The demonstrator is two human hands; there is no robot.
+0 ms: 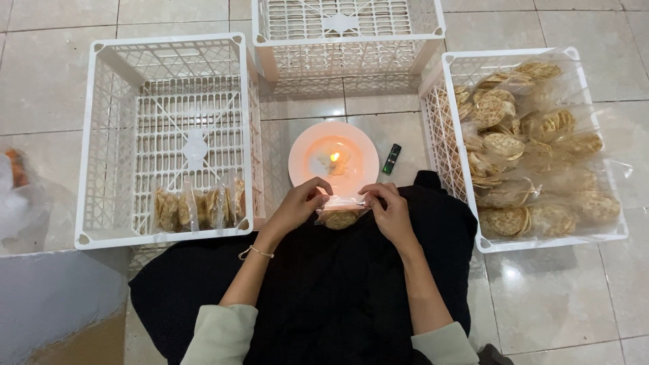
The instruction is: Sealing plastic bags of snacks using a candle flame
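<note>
My left hand and my right hand both pinch the top edge of a small clear plastic bag of round crackers, held over my lap in black cloth. Just beyond the bag stands a white plate with a small burning candle flame on it. The bag's open edge lies close to the plate's near rim.
A white plastic crate at the left holds a few sealed cracker bags along its near wall. The crate at the right is full of bagged crackers. A third crate sits beyond. A green lighter lies beside the plate.
</note>
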